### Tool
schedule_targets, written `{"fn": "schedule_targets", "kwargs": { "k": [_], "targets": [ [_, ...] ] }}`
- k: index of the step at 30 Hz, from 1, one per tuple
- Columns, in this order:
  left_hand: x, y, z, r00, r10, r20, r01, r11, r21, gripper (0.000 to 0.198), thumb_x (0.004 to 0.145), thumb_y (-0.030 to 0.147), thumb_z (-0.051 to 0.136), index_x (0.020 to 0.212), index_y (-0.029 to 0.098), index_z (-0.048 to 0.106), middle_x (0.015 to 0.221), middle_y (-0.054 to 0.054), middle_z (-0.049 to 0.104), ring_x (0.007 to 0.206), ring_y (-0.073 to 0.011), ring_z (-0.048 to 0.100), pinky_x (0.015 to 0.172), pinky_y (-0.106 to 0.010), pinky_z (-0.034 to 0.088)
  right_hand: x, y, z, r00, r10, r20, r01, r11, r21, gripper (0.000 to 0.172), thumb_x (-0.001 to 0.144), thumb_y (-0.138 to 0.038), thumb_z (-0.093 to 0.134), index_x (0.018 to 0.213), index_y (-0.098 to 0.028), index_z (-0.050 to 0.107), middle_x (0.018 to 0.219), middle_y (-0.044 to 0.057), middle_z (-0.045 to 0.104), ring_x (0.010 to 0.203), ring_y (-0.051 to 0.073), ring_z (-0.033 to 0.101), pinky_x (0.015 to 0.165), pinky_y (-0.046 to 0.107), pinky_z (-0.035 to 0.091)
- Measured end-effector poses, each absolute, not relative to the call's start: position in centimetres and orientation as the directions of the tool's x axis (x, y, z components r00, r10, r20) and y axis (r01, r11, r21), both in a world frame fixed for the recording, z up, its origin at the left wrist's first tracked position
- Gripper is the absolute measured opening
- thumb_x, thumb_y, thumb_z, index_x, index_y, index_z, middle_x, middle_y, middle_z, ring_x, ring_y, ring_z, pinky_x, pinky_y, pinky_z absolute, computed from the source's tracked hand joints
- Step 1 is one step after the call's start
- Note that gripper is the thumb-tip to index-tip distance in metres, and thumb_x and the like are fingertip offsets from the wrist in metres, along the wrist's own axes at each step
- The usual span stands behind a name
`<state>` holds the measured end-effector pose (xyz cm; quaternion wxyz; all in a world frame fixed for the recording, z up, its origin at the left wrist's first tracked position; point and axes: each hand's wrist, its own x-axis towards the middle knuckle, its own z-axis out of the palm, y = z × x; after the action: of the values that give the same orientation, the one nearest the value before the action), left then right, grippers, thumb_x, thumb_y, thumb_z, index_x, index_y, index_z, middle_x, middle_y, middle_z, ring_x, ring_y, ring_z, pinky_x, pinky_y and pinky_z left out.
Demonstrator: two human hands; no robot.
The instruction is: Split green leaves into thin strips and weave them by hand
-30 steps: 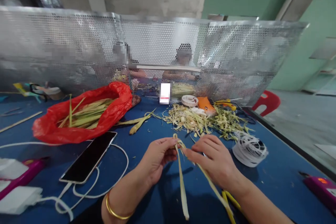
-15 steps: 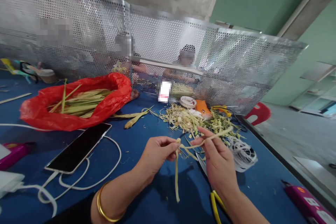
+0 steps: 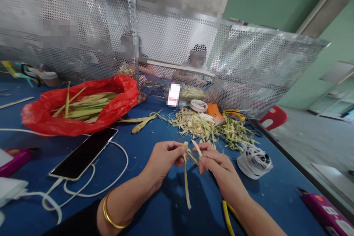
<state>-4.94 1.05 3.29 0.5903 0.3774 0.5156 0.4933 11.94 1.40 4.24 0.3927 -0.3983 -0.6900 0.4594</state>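
Between thumb and fingers, my left hand [image 3: 170, 156] pinches a small pale knot of plant-leaf strip [image 3: 186, 184], whose tail hangs straight down over the table. Just to its right my right hand [image 3: 214, 160] is closed on another pale end of leaf strip [image 3: 197, 148]. The two hands nearly touch, and a short strand runs between them. Yellow-handled scissors [image 3: 228, 218] lie on the table, partly hidden under my right wrist. A gold bangle [image 3: 106, 210] circles my left wrist.
A red plastic bag [image 3: 35, 118] of long leaves stands left, behind a phone [image 3: 85, 155] with a white cable. Leaf scraps [image 3: 193, 123], a tape roll [image 3: 198, 106] and a white string bundle [image 3: 254, 164] lie ahead. A perforated metal screen [image 3: 171, 33] separates people opposite.
My right hand has come closer to the left and turned; the strip that stretched out to its right now points up short between the hands. My left hand stays almost in place.
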Motion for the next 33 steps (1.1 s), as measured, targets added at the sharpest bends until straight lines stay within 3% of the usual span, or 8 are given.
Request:
{"fn": "schedule_targets", "kwargs": {
  "k": [7,23,33],
  "targets": [
    [-4.86,0.91,3.58,-0.037,0.974,-0.224,-0.154,0.216,0.964,0.019,0.066,0.030,0.070,0.075,0.013,0.071,0.062,-0.001,0.066,0.050,-0.0076,0.052,0.054,-0.021,0.045,11.91,1.29,4.57,-0.413,0.901,0.135,0.254,0.257,-0.933,0.028,0.072,-0.017,0.046,0.045,-0.019,0.050,0.090,0.006,0.058,0.107,0.024,0.048,0.082,0.030,0.035],
    [-4.43,0.70,3.62,-0.026,0.990,-0.142,-0.083,0.139,0.987,0.019,0.066,0.030,0.067,0.072,0.012,0.070,0.058,-0.001,0.064,0.049,-0.0082,0.049,0.053,-0.021,0.041,11.65,1.09,4.17,-0.447,0.877,0.178,0.313,0.340,-0.887,0.030,0.076,-0.014,0.044,0.047,-0.018,0.044,0.083,0.004,0.048,0.083,0.017,0.051,0.066,0.027,0.037],
    [-4.30,0.53,3.60,-0.025,0.988,-0.152,-0.099,0.149,0.984,0.020,0.066,0.032,0.068,0.072,0.012,0.070,0.058,0.000,0.063,0.050,-0.0085,0.049,0.055,-0.021,0.042,11.58,0.93,4.36,-0.511,0.815,0.273,0.368,0.494,-0.788,0.028,0.078,-0.011,0.046,0.051,-0.018,0.045,0.084,0.003,0.050,0.088,0.017,0.050,0.073,0.028,0.040]
  ]
}}
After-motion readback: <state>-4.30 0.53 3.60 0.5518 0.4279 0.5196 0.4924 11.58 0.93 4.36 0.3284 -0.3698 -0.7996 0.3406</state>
